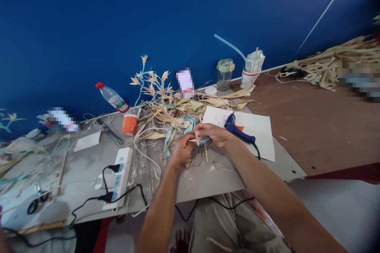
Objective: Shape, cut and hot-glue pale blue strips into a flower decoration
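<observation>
My left hand (182, 151) and my right hand (212, 134) meet over the grey table, fingertips close together. Between them is a small pale husk piece (196, 139) with pointed ends, pinched by the fingers of both hands. Behind and left of my hands lie dry husks (172, 116) and light blue strips (168, 142). Right of my right hand, a blue glue gun (239, 130) rests on a white sheet (263, 146). A thin stick (206, 153) and husk scraps (221, 167) lie just below my hands.
A power strip (123, 176) with black cables is at the left, near scissors (37, 201). Farther back are a tilted bottle (114, 99), an orange cup (130, 124), husk flowers (151, 87), a jar (224, 75) and a white cup (250, 78).
</observation>
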{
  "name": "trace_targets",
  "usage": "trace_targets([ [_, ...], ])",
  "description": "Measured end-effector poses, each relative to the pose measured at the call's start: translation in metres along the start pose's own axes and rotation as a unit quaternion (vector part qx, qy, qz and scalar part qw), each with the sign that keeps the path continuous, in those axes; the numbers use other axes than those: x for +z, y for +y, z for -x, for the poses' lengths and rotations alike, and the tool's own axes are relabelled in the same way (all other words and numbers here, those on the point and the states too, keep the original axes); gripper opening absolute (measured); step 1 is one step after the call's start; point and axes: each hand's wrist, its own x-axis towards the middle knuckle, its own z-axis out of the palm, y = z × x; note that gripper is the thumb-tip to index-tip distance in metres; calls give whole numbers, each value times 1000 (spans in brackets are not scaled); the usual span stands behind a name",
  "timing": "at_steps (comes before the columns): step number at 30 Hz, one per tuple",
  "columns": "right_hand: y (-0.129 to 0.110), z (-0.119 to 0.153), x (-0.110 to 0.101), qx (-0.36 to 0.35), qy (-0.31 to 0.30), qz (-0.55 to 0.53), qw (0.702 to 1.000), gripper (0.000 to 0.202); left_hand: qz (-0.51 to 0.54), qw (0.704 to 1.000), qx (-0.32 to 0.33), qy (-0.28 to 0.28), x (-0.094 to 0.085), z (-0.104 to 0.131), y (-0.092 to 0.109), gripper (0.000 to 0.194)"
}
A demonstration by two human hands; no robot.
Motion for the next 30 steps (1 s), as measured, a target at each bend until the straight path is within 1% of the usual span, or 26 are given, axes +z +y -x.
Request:
trace_targets([
  [2,-3,2,1,-9,-14,-23,1000,28,14,1000,-1,20,0,0,-1,12],
  [4,-5,3,2,-30,-10,-31,999,27,21,999,-3,39,-1,-1,-2,12],
  [7,-6,3,3,-59,25,-39,997,24,30,997,-11,68,-2,-1,-2,10],
  [11,-5,-1,4,-80,68,-63,992,24,43,994,-16,96,-2,-1,-2,12],
  [15,-3,-5,2,-114,106,-84,984,27,44,987,-29,154,-4,-1,-5,12],
  [18,-1,-9,0,-157,127,-57,978,30,74,975,-51,205,-5,-3,-9,14],
  [20,1,-11,-2,-202,160,-7,966,29,110,963,-67,237,-7,-5,-11,19],
  [21,2,-11,-2,-232,193,37,953,28,128,957,-74,250,-8,-6,-12,21],
  [22,3,-11,-3,-267,240,97,928,26,146,951,-79,262,-8,-7,-13,24],
  [23,4,-10,-3,-304,295,168,890,23,161,946,-82,270,-9,-8,-14,26],
  [24,4,-8,-2,-338,351,243,839,21,173,942,-83,277,-10,-9,-14,28],
  [25,5,-5,-1,-366,398,312,781,19,181,938,-84,282,-11,-9,-14,29],
  [26,5,-2,0,-389,429,368,728,17,186,936,-84,286,-11,-10,-14,29],
  [27,5,0,3,-407,439,409,688,16,190,935,-83,287,-12,-10,-14,29],
  [28,6,3,6,-422,431,439,666,17,195,934,-80,288,-12,-10,-13,29],
  [29,7,5,10,-435,408,461,657,20,200,934,-77,285,-13,-10,-13,29],
  [30,8,6,14,-446,376,478,657,26,205,934,-73,282,-13,-10,-13,29],
])
